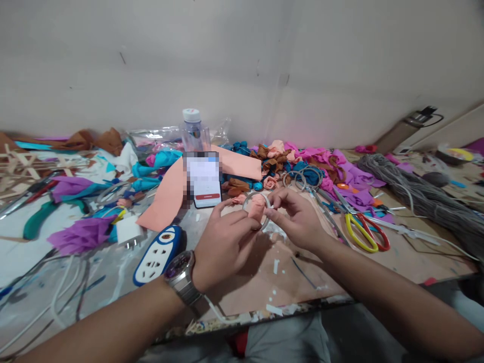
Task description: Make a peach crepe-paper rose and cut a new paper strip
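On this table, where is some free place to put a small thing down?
The barest patch lies on the table near its front edge, between the left hand and right hand, with only small scraps. It is crowded behind the ring, around the phone, scissors and power strip.

Bare board (287, 282) near — scissors (365, 232), phone (204, 180) crowd beyond.

- Thin silvery metal wire ring (256, 210), smooth, partly covered in matt peach cloth
- Steel wristwatch with link band (182, 276), glossy
- Scissors with shiny metal blades and glossy yellow and red plastic handles (361, 232)
- Blue and white plastic power strip (158, 253), smooth, glossy
- Grey bundle of yarn (419, 194), rough, matt
- Purple crumpled cloth scraps (350, 179), matt
- Clear plastic bottle with white cap (194, 130), glossy
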`<control>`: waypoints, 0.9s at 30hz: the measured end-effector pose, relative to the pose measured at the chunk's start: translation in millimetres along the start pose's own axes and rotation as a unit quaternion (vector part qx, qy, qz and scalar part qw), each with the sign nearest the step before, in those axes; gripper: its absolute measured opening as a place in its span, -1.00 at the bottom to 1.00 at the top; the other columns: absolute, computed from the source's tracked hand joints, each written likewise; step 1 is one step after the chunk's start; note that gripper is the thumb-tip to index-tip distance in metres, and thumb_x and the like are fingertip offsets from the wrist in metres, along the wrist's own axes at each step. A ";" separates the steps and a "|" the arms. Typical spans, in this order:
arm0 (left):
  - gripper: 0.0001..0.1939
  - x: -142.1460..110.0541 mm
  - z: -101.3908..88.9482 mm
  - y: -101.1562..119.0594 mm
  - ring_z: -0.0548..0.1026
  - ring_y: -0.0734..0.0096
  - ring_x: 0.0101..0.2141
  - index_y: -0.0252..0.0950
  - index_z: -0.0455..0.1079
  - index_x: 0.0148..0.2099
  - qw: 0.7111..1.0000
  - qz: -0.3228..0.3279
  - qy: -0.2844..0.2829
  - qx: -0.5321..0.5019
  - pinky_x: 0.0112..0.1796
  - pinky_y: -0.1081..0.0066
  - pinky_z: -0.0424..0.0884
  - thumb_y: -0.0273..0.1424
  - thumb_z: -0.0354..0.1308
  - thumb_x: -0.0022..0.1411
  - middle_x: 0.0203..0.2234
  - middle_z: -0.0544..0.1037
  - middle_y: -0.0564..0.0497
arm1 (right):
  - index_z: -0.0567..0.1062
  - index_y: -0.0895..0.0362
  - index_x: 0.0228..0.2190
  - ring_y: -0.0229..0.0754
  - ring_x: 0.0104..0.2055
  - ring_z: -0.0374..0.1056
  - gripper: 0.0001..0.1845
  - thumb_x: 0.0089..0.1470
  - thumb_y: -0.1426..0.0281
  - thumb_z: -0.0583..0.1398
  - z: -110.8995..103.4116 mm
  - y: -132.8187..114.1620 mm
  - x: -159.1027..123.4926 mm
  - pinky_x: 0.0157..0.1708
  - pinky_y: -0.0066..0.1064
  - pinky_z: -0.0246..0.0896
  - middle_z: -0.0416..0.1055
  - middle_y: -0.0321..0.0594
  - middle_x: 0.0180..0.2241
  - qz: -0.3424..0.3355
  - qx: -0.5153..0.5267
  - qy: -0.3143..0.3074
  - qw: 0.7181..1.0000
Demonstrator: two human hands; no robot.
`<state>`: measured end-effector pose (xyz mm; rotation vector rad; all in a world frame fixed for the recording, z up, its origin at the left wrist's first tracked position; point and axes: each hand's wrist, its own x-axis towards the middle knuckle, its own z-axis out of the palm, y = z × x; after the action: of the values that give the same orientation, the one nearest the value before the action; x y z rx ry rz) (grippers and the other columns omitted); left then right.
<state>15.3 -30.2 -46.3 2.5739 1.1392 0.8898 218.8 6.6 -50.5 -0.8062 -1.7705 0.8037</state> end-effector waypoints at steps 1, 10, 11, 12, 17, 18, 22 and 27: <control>-0.83 0.1 -0.6 0.1 0.47 0.37 -0.15 -0.23 0.42 -0.20 1.000 -0.007 0.001 0.000 0.26 0.10 0.02 -0.39 0.02 0.42 -0.31 0.56 0.09 | 0.33 0.09 -0.38 -0.26 -0.32 0.24 -0.81 0.21 0.38 0.26 -0.4 0.1 -0.2 -0.27 -0.39 0.19 0.28 -0.31 -0.37 -0.002 -0.004 0.001 1.000; -0.84 -1.2 -2.1 -1.7 0.49 0.36 -0.11 -0.19 0.46 -0.15 0.999 -0.031 0.013 -0.008 0.23 0.11 -0.01 -0.39 0.04 0.41 -0.23 0.59 0.09 | 0.48 0.10 -0.05 -0.21 -0.23 0.37 -0.74 0.21 0.41 0.26 -4.4 -2.4 2.8 -0.22 -0.32 0.32 0.43 -0.18 -0.19 -0.017 -0.057 -0.029 0.998; -0.84 -1.3 -2.4 -1.4 0.50 0.36 -0.11 -0.19 0.46 -0.16 0.999 -0.032 0.012 -0.010 0.23 0.11 -0.01 -0.39 0.04 0.41 -0.22 0.59 0.08 | 0.50 0.10 -0.03 -0.20 -0.22 0.37 -0.73 0.21 0.41 0.25 -4.8 -3.4 3.4 -0.22 -0.32 0.32 0.45 -0.16 -0.18 -0.028 -0.076 -0.032 0.996; -0.84 -1.3 -2.7 -1.1 0.50 0.35 -0.11 -0.19 0.47 -0.16 0.999 -0.032 0.012 -0.012 0.23 0.11 -0.01 -0.39 0.04 0.41 -0.22 0.59 0.08 | 0.52 0.11 -0.04 -0.20 -0.23 0.38 -0.74 0.21 0.41 0.25 -5.1 -4.3 4.0 -0.22 -0.31 0.31 0.46 -0.15 -0.19 -0.039 -0.090 -0.030 0.995; -0.84 -0.5 -4.2 0.3 0.50 0.34 -0.09 -0.18 0.47 -0.14 0.998 -0.046 0.019 -0.026 0.21 0.12 0.01 -0.36 0.05 0.41 -0.22 0.59 0.08 | 0.54 0.11 -0.27 -0.18 -0.24 0.40 -0.95 0.18 0.44 0.28 -6.3 -7.3 5.4 -0.20 -0.30 0.31 0.49 -0.19 -0.29 -0.068 -0.111 0.011 0.992; -0.84 -0.1 -4.4 0.7 0.50 0.35 -0.10 -0.18 0.47 -0.15 0.998 -0.050 0.022 -0.032 0.21 0.13 0.02 -0.36 0.05 0.40 -0.22 0.59 0.09 | 0.54 0.11 -0.30 -0.18 -0.23 0.40 -0.98 0.17 0.45 0.29 -6.5 -7.5 5.5 -0.19 -0.30 0.31 0.49 -0.19 -0.31 -0.071 -0.112 0.012 0.991; -0.88 1.9 -4.8 2.6 0.51 0.37 -0.16 -0.22 0.46 -0.21 0.995 -0.063 0.039 -0.074 0.21 0.15 0.06 -0.35 0.11 0.37 -0.27 0.60 0.10 | 0.51 0.11 -0.36 -0.19 -0.23 0.39 -0.94 0.17 0.46 0.30 -6.5 -6.9 5.0 -0.15 -0.28 0.30 0.48 -0.20 -0.32 -0.083 -0.120 0.000 0.989; -0.86 4.1 -3.5 3.9 0.48 0.33 -0.21 -0.26 0.45 -0.27 0.981 -0.114 0.034 -0.152 0.01 0.25 0.28 -0.33 0.15 0.34 -0.31 0.57 0.05 | 0.50 0.11 -0.35 -0.21 -0.23 0.41 -0.94 0.17 0.47 0.30 -2.6 -4.8 1.9 -0.15 -0.31 0.31 0.49 -0.23 -0.33 -0.096 -0.113 -0.023 0.989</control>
<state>17.8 -30.1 -40.2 2.1371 1.1812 1.0132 219.9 5.8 -44.9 -0.7527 -1.9702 0.5032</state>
